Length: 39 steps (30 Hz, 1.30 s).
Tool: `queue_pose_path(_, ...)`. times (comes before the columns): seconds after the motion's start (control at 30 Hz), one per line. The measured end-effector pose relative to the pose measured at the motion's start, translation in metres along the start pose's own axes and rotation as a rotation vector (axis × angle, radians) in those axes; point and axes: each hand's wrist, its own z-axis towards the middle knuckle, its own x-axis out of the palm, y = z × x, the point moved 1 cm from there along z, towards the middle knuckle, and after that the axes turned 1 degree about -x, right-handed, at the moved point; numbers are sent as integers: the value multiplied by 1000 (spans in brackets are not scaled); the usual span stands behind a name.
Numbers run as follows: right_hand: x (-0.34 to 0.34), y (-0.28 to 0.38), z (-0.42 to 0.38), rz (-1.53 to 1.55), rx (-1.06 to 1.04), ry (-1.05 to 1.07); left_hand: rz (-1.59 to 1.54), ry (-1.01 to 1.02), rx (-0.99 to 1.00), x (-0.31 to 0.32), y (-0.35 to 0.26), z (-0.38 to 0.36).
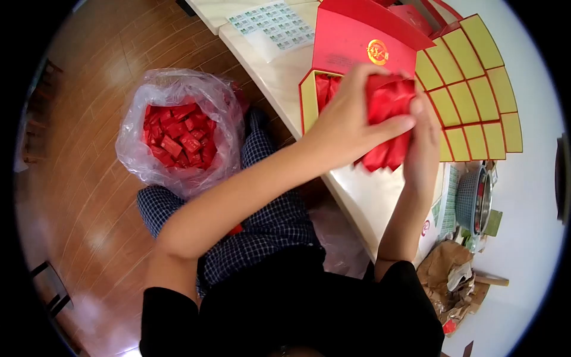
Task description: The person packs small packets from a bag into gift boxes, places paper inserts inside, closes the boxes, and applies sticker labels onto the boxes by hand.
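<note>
Both my hands press a bunch of shiny red packets together, held over the front of an open red gift box. My left hand is closed on the bunch from the left, thumb across its face. On the other side, my right hand cups it with the fingers upward. The box has a red lid with a gold emblem, standing raised, and a yellow side wall. More red packets sit inside it; my left hand and the bunch hide much of the interior.
A clear plastic bag full of small red packets stands on the left by my legs. Several yellow boxes with red edges are stacked at the right. A sticker sheet, a basket and crumpled brown paper lie around the table.
</note>
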Motion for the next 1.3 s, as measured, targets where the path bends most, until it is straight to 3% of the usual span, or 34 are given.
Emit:
queue_pose_path(0.07, -20, -7, 26, 126, 85, -103, 114, 21, -38, 20, 4, 36)
queue_pose_path(0.13, -33, -24, 44, 155, 122, -101, 196, -21, 59, 30, 29, 58)
queue_pose_path(0.2, -44, -53, 53, 253, 167, 2, 301, 30, -169, 33, 42, 65)
queue_pose_path(0.27, -41, -79, 53, 178, 160, 0, 391, -11, -169, 31, 55, 58)
queue_pose_path(0.33, -36, -90, 44, 185, 212, -24, 862, -73, 16, 26, 65, 49)
queue_pose_path(0.4, -26, -89, 38, 269, 256, -31, 893, -119, 100, 20, 69, 43)
queue_pose_path(0.6, -26, -86, 38, 142, 272, 51, 860, -158, 216, 10, 71, 45)
queue_pose_path(0.93, -23, -89, 33, 101, 206, 78, 792, -87, 132, 5, 69, 43)
queue_pose_path(1.07, -19, -94, 33, -188, 45, 63, 861, -108, 174, 7, 74, 43)
queue_pose_path(1.13, -9, -89, 29, -383, -56, 64, 1042, -98, 231, 9, 76, 42)
queue_pose_path(1.3, -4, -84, 26, -662, -16, 118, 1232, -46, 203, 6, 66, 42)
